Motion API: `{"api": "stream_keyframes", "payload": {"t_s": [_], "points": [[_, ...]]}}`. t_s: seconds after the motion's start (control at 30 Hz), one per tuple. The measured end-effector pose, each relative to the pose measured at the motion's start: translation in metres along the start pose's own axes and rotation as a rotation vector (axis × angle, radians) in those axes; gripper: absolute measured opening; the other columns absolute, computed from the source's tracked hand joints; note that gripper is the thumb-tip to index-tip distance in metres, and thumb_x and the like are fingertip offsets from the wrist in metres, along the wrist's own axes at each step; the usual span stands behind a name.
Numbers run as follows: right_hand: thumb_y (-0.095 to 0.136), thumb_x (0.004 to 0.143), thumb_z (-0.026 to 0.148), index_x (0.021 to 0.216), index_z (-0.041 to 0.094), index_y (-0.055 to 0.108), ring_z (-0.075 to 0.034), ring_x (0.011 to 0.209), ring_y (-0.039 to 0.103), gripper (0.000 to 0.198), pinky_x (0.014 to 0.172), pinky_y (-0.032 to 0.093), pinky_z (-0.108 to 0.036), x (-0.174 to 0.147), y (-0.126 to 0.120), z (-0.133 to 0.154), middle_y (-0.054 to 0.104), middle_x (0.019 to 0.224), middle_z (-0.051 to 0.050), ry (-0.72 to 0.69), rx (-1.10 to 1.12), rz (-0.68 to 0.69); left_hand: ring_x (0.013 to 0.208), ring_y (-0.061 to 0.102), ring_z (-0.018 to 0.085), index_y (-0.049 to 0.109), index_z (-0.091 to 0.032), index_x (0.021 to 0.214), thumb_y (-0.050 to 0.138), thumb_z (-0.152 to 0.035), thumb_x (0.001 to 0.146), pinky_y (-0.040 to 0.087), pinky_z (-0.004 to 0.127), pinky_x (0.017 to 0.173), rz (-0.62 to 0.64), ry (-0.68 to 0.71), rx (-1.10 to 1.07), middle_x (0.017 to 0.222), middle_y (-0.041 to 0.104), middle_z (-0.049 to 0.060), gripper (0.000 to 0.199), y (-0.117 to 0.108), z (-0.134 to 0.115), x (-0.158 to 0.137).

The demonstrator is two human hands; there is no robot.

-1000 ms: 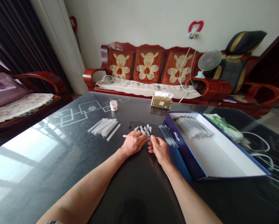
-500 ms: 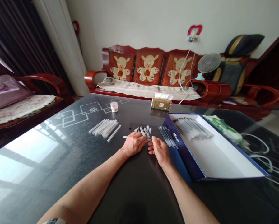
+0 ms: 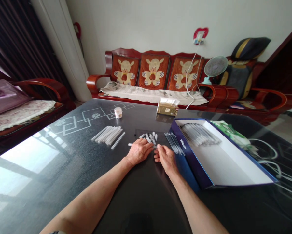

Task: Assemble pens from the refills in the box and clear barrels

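Note:
My left hand [image 3: 140, 151] is closed, its fingers bent down at the near side of a small pile of white caps and black bits [image 3: 149, 136]. Facing it, my right hand [image 3: 166, 158] is closed too, thumb against the curled fingers. The fingertips of both hands nearly meet, and a small pale piece shows between them, too small to name. Left of the pile lies a bundle of white pen barrels [image 3: 108, 134], with one barrel [image 3: 118, 140] apart. Thin pen refills [image 3: 174, 143] lie to the right, beside the box.
A blue open box [image 3: 230, 162] with a white inside holds a row of clear pens [image 3: 199, 134]. Behind stand a small white tub [image 3: 118, 112] and a tissue pack [image 3: 167, 107]. A green-white bag [image 3: 230, 133] and white cables [image 3: 268, 162] lie right of the box.
The view has shifted slightly. Both hands stay at the pile in nearly the same pose, with the fingertips a little closer together.

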State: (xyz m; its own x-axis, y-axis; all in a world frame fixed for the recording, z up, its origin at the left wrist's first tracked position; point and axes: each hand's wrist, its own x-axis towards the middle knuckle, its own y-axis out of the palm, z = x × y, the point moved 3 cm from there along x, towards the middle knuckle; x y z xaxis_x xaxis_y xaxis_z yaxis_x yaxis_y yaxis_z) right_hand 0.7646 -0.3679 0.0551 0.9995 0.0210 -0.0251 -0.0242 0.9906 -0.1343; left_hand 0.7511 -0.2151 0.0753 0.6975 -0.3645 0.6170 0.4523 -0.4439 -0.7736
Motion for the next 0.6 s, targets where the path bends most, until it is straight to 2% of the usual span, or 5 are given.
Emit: {"api": "stream_keyframes", "payload": {"t_s": [0.2, 0.4, 0.6], "points": [[0.056, 0.079, 0.056, 0.09, 0.016, 0.063, -0.013, 0.056, 0.065, 0.042, 0.043, 0.055, -0.022, 0.0007, 0.0003, 0.0024, 0.068, 0.081, -0.005, -0.014, 0.031, 0.035, 0.076, 0.054, 0.016, 0.066, -0.02, 0.102, 0.04, -0.035, 0.097, 0.046, 0.031, 0.076, 0.005, -0.003, -0.001, 0.081, 0.059, 0.005, 0.031, 0.0, 0.0001, -0.0002], [0.052, 0.082, 0.058, 0.076, 0.015, 0.061, -0.012, 0.049, 0.062, 0.044, 0.042, 0.053, -0.021, 0.0008, 0.0004, -0.0008, 0.066, 0.07, -0.003, 0.0, -0.036, 0.009, 0.074, 0.053, 0.016, 0.067, -0.02, 0.101, 0.04, -0.036, 0.097, 0.046, 0.031, 0.074, 0.017, 0.003, 0.005, 0.08, 0.058, 0.004, 0.032, -0.0008, -0.0011, 0.0006], [0.058, 0.079, 0.058, 0.09, 0.016, 0.063, -0.013, 0.056, 0.065, 0.043, 0.044, 0.055, -0.022, 0.0004, -0.0006, -0.0012, 0.069, 0.081, -0.005, -0.041, 0.021, 0.031, 0.077, 0.054, 0.017, 0.066, -0.02, 0.101, 0.039, -0.036, 0.097, 0.047, 0.031, 0.075, 0.01, -0.002, 0.006, 0.08, 0.059, 0.004, 0.032, -0.0011, -0.0012, 0.0013]]}}
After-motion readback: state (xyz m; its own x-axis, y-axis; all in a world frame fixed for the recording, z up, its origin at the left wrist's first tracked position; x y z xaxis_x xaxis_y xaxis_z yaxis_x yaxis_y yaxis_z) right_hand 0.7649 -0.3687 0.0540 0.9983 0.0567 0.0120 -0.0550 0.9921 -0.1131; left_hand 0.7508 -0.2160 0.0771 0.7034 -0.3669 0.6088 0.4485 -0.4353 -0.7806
